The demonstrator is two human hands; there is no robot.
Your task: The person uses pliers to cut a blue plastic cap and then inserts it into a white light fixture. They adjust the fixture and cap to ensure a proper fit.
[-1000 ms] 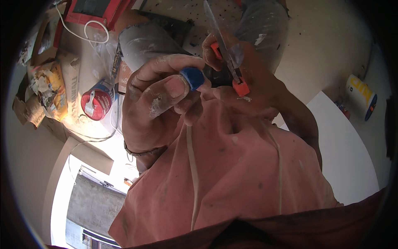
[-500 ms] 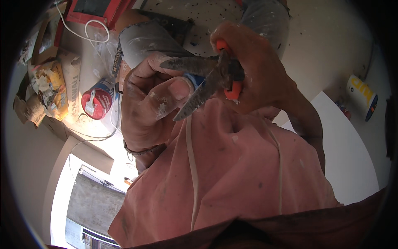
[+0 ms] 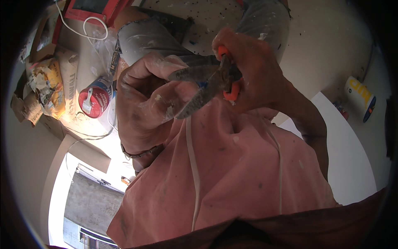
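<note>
The right hand (image 3: 253,70) grips orange-handled snips (image 3: 209,83), blades parted. The left hand (image 3: 145,103) is closed around a small blue piece (image 3: 202,84) lying between those blades, held above the lap. The fingertips sit close enough that a squeeze could nick them.

Pale speckled floor (image 3: 199,12) (sunlit); white wall (image 3: 348,166) — bright.

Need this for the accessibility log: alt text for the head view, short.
Seen from above, a person's right hand works orange-handled snips with the blades open at a small blue piece pinched in the left hand, over a pink shirt. A red paint tub with a brush sits on the floor at left.
</note>
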